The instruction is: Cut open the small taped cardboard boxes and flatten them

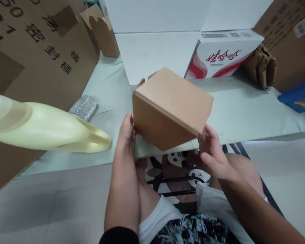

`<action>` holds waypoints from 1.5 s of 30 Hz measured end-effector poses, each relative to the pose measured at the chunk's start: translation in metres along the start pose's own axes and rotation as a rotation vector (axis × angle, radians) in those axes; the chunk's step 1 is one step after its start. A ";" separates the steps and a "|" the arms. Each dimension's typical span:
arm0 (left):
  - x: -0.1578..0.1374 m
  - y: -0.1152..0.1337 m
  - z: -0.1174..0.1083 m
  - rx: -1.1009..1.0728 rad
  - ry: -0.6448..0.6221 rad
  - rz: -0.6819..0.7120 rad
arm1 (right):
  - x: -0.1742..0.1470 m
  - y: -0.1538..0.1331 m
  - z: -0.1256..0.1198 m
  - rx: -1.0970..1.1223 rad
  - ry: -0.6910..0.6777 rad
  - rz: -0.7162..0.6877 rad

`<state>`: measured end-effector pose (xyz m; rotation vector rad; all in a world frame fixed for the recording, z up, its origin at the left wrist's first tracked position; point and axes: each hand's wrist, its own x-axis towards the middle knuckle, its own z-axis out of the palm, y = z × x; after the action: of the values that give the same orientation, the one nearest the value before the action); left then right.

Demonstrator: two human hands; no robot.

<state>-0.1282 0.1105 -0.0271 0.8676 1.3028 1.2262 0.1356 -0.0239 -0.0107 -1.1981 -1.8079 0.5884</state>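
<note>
A plain brown cardboard box (173,101) is held tilted over the front edge of the table, one corner toward me. My left hand (127,130) grips its left side, the fingertips partly hidden behind the cardboard. At the lower right corner, my right hand (213,150) touches the box with its fingers, thumb held apart from the rest. Some small flap edges stick up at the box's far left side. What the box contains, if anything, cannot be seen.
A pale yellow bottle (58,127) and a silvery wrapped packet (83,107) are at left. Behind stand a small open carton (104,34), a white box (157,51) and a red-and-white carton (221,56). Folded cardboard (261,67) and a blue package (300,96) lie right.
</note>
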 end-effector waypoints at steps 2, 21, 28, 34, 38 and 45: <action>-0.003 -0.005 0.008 0.040 -0.171 -0.127 | 0.012 -0.009 -0.004 -0.017 -0.011 -0.068; -0.018 -0.001 0.031 -0.139 -0.567 -0.229 | 0.052 -0.051 -0.013 -0.407 0.085 -0.186; -0.001 -0.021 0.017 0.520 -0.106 0.004 | 0.048 -0.030 0.000 -0.411 -0.022 -0.209; -0.013 0.004 0.016 0.321 -0.055 0.762 | 0.045 -0.039 0.026 -0.446 -0.253 -0.324; -0.015 0.005 0.019 0.424 -0.189 0.818 | 0.041 -0.027 0.016 -0.355 0.063 -0.212; -0.008 -0.004 0.016 0.477 -0.178 0.858 | 0.017 0.041 -0.018 -0.757 -0.130 0.637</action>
<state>-0.1106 0.1049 -0.0273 1.9709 1.1108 1.4344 0.1690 0.0078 -0.0258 -2.3401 -1.7944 0.3162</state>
